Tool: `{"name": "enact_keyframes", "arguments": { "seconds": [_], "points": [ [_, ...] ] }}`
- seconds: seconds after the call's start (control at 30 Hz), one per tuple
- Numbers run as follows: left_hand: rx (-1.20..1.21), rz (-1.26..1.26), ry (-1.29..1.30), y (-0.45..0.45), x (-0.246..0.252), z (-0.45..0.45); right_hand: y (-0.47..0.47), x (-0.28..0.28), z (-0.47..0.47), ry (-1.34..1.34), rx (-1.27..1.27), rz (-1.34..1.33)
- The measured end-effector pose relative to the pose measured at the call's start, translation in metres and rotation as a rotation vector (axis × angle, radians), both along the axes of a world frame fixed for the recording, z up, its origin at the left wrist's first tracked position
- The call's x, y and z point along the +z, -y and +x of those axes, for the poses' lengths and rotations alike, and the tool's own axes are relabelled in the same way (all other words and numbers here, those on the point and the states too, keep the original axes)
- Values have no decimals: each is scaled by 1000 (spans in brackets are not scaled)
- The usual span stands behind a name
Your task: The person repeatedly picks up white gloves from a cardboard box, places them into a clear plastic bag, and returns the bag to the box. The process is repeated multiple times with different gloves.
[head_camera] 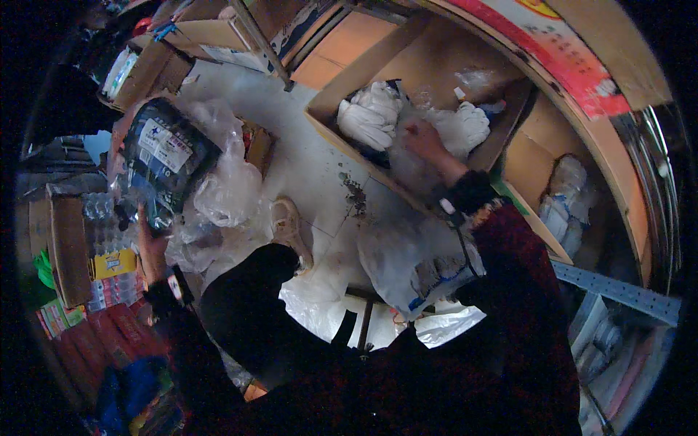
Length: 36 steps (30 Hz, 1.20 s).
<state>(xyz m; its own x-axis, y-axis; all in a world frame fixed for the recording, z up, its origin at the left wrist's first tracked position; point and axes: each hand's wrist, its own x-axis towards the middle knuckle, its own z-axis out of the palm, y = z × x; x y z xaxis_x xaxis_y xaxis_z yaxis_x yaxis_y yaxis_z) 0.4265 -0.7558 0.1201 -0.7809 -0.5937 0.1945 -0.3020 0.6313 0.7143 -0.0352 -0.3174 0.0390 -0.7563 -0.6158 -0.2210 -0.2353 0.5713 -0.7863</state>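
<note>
On the left, my left hand (152, 252) grips the lower end of a dark package in clear plastic (188, 177), which carries a white printed label. Its thumb lies along the near edge, and the other fingers are mostly hidden. My right hand (428, 144) reaches inside an open cardboard box (349, 68), its fingers curled close to clear plastic. Whether it pinches anything is unclear. White gloves in a bundle (371, 117) lie left of this hand, and a second white glove bundle (470, 128) lies to its right.
Crumpled clear plastic bags (232, 191) lie beside the package. A translucent sack (417, 259) stands before me at the right. Another carton (537, 136) holds wrapped white bundles (564, 191). A perforated metal shelf beam (616, 291) runs at right; red boxes (109, 338) are stacked at left.
</note>
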Motion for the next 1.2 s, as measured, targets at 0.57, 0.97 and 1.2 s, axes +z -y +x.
{"name": "enact_keyframes", "arguments": {
  "seconds": [0.57, 0.97, 1.2],
  "points": [
    [224, -307, -197, -120, 111, -136, 65, -65, -9, 17, 73, 273],
    [-495, 1978, 125, -319, 125, -250, -65, 192, 95, -1277, 543, -370],
    [-555, 1753, 162, -386, 98, -223, -147, 206, 161, -1051, 137, -16]
  ]
}}
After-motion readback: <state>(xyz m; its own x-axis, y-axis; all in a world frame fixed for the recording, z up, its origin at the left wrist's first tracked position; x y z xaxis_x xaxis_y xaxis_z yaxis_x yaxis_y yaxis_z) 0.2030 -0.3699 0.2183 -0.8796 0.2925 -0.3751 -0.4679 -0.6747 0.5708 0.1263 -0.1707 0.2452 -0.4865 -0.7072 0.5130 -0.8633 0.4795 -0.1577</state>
